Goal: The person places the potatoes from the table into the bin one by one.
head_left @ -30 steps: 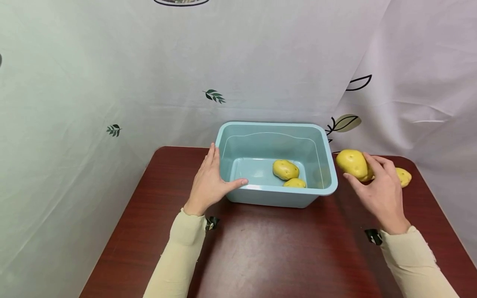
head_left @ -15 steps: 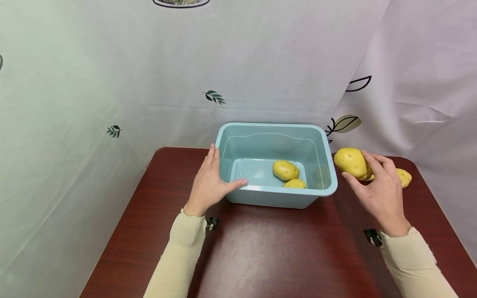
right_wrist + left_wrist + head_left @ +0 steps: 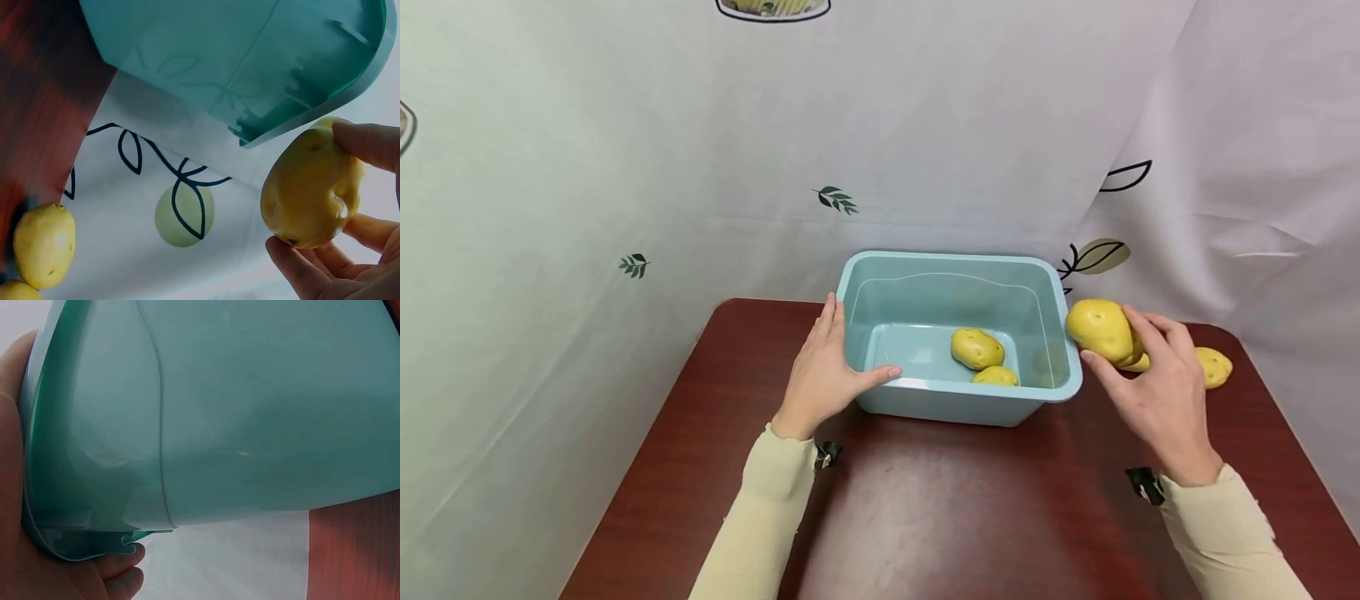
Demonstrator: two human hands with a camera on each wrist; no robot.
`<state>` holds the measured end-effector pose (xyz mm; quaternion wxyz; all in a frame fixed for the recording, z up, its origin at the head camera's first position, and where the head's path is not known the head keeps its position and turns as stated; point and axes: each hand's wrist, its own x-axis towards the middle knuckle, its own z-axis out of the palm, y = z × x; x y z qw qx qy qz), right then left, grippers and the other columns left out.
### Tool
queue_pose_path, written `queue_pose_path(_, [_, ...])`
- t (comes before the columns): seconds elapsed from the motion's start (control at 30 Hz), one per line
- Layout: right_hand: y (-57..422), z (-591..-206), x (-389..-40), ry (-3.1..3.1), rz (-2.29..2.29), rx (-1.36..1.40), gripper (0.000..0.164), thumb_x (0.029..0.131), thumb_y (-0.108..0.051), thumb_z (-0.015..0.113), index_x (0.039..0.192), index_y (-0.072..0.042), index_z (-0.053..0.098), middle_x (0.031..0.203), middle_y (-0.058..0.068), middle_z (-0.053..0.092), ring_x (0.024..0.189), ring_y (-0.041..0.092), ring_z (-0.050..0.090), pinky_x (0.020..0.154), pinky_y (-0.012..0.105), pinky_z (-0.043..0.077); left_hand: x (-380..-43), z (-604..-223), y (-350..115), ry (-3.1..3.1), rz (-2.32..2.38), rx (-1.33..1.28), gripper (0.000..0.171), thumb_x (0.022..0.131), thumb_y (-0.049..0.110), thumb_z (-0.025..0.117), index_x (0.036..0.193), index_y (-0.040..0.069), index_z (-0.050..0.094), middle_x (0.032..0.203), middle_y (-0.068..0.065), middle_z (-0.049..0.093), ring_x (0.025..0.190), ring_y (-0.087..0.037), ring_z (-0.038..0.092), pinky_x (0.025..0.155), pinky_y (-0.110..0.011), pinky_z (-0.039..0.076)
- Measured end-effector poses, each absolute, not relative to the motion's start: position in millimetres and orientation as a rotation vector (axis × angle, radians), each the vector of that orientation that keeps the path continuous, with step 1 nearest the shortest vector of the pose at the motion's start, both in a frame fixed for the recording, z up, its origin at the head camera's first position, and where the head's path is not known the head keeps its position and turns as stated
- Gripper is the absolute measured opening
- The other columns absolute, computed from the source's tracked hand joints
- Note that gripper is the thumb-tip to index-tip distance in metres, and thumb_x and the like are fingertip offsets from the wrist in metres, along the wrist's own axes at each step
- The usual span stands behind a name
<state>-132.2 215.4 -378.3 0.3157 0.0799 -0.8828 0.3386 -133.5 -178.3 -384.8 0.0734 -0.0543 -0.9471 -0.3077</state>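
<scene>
A light blue plastic tub [image 3: 955, 404] stands at the back of the table with two yellow potatoes inside, one potato [image 3: 977, 348] behind another potato [image 3: 996, 376] near the front wall. My left hand [image 3: 820, 375] rests on the tub's front left corner, its fingers straight along the left side and its thumb lying over the front rim. My right hand [image 3: 1165, 392] holds a yellow potato [image 3: 312, 187] between thumb and fingers. In the head view that potato overlaps the tub's right rim; in the right wrist view it appears just below the rim.
On the table right of the tub lie more potatoes: one potato [image 3: 1213, 367] beyond my right hand, and another potato [image 3: 19, 290] partly cut off in the right wrist view. White printed cloth [image 3: 970, 125] hangs behind the dark red table [image 3: 940, 517].
My right hand has moved slightly left with the potato, which now reaches the tub's right rim in the head view. The left hand stays on the tub.
</scene>
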Motion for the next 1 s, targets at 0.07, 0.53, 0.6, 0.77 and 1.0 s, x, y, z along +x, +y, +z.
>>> queue_pose_path(0.07, [213,-377,-132,-2.318,0.895,0.218,0.076,0.067,-0.01,0.092,0.136,-0.003,0.062,0.125,0.025,0.057,0.116,0.042,0.051,0.089,0.047,0.037,-134,-385,-178,-2.844,-0.92,-0.164,0.132,0.071,0.087,0.062,0.16,0.002,0.015,0.169,-0.006,0.002,0.153,-0.033,0.012,0.122,-0.049,0.017])
queue_pose_path(0.53, [203,-372,-133,-2.28,0.91,0.285,0.077,0.065,-0.01,0.095,0.135,-0.004,0.064,0.126,0.023,0.058,0.114,0.038,0.053,0.091,0.026,0.034,-135,-385,-178,-2.842,-0.916,-0.17,0.133,0.07,0.088,0.061,0.16,0.002,0.014,0.169,-0.005,0.002,0.153,-0.033,0.012,0.121,-0.051,0.018])
queue_pose_path(0.6, [202,-371,-134,-2.281,0.91,0.292,0.077,0.065,-0.009,0.095,0.135,-0.004,0.064,0.126,0.023,0.058,0.114,0.038,0.053,0.09,0.028,0.034,-135,-385,-178,-2.842,-0.915,-0.171,0.133,0.07,0.088,0.061,0.16,0.002,0.014,0.169,-0.006,0.002,0.153,-0.033,0.012,0.121,-0.051,0.018])
queue_pose_path(0.77, [197,-369,-133,-2.282,0.908,0.324,0.077,0.066,-0.009,0.095,0.136,-0.006,0.064,0.126,0.022,0.058,0.114,0.038,0.053,0.092,0.027,0.034,-135,-385,-177,-2.847,-0.917,-0.166,0.133,0.07,0.089,0.06,0.16,0.002,0.014,0.169,-0.004,0.0,0.154,-0.032,0.011,0.121,-0.051,0.018])
queue_pose_path(1.0, [188,-366,-133,-2.288,0.899,0.364,0.077,0.067,-0.009,0.094,0.137,-0.006,0.063,0.127,0.021,0.058,0.113,0.038,0.054,0.091,0.035,0.037,-135,-384,-178,-2.846,-0.914,-0.166,0.133,0.07,0.089,0.059,0.16,0.002,0.014,0.169,-0.007,0.003,0.153,-0.034,0.013,0.121,-0.051,0.018])
